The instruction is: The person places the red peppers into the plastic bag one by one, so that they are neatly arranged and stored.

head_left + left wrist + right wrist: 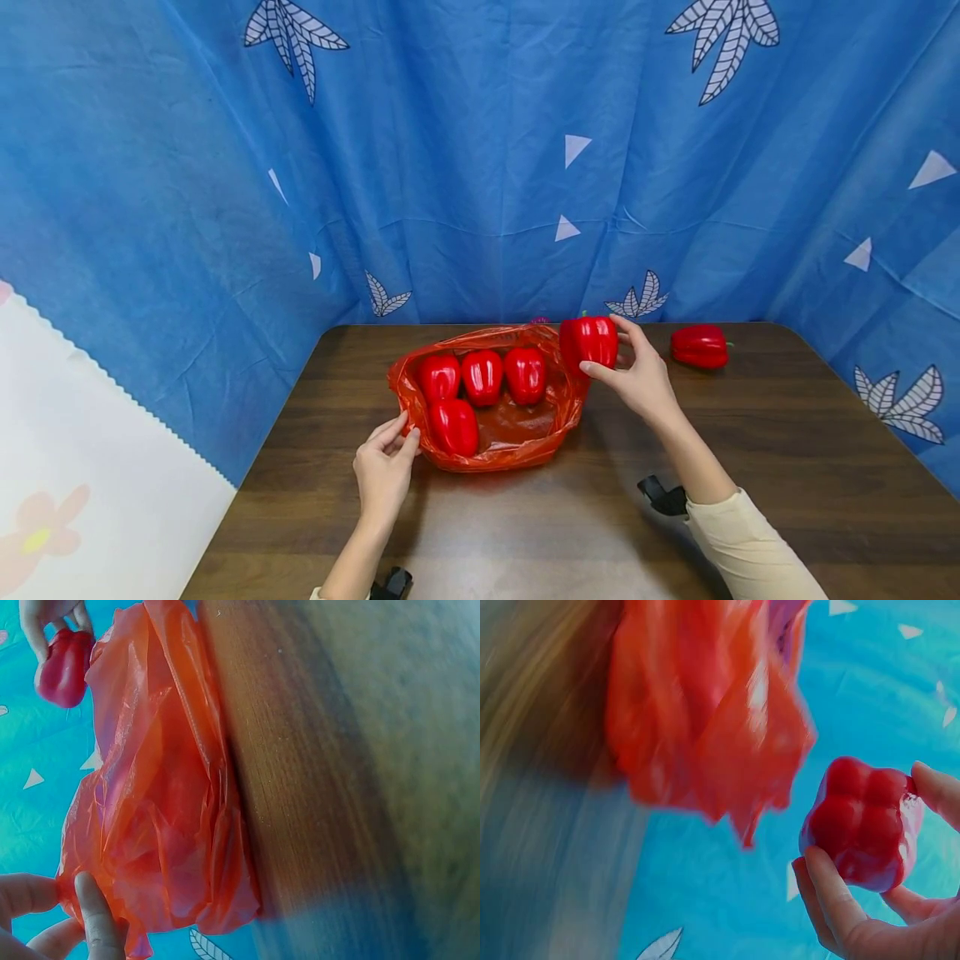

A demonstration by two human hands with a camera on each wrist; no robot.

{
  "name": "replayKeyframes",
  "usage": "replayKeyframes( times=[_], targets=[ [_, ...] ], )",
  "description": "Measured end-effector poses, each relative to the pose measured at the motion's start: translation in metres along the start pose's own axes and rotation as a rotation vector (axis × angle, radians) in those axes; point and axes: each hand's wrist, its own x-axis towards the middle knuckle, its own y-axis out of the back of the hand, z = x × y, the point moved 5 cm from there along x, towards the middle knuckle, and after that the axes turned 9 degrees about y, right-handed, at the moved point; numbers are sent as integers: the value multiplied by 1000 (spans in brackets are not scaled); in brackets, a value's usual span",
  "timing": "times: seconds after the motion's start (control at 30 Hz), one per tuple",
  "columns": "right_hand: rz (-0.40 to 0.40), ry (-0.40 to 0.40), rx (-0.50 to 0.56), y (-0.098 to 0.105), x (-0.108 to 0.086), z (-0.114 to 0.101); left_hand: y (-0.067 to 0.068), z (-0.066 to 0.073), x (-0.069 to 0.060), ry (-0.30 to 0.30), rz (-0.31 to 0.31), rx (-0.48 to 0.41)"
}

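A red plastic bag [525,454] stands on the table with its mouth spread, holding several red bell peppers [482,377]. My left hand [385,471] pinches the bag's left rim between thumb and fingers; the left wrist view shows this hand [71,922] on the bag [165,787]. Above the bag's right rim, my right hand [637,375] grips another red pepper [590,343] by its sides. In the right wrist view this pepper [862,825] is held between thumb and fingertips, beside the bag [705,720].
One more red pepper [700,346] with a green stem lies on its side on the wooden table [750,467], at the back right. A blue patterned curtain [480,167] hangs behind the table. White cloth [90,433] is at the left.
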Motion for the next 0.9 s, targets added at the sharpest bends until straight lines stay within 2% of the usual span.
replayKeyframes(
  times=[0.27,0.57,0.9],
  targets=[
    [-82,69,53,-43,-10,-25,1,-3,1,20,8,13],
    [-150,101,23,-91,-19,-33,-1,-5,1,12,15,15],
    [-199,88,-39,-112,-28,-30,-1,-4,3,26,9,14]
  ],
)
